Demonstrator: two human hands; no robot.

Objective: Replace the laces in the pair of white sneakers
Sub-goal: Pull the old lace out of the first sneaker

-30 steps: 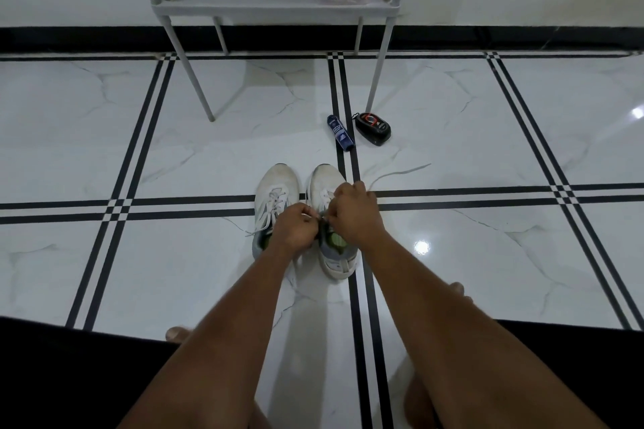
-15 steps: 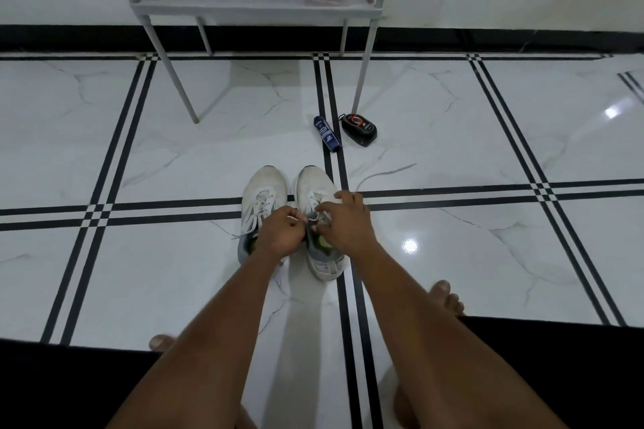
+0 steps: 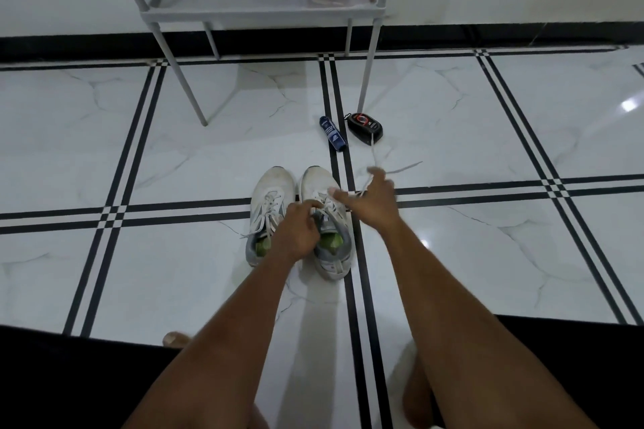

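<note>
Ahead of us, our left hand (image 3: pixel 296 233) is clenched on the tongue of the right sneaker (image 3: pixel 326 219) while our right hand (image 3: pixel 369 198), fingers spread, draws its lace (image 3: pixel 374 155) away beyond and rightward, along the shoe's long axis.

Two white sneakers sit side by side, toes pointing away: left sneaker (image 3: pixel 270 205) still laced, right sneaker (image 3: pixel 326 219) with its white lace (image 3: pixel 374 164) trailing loose toward the far right.
</note>
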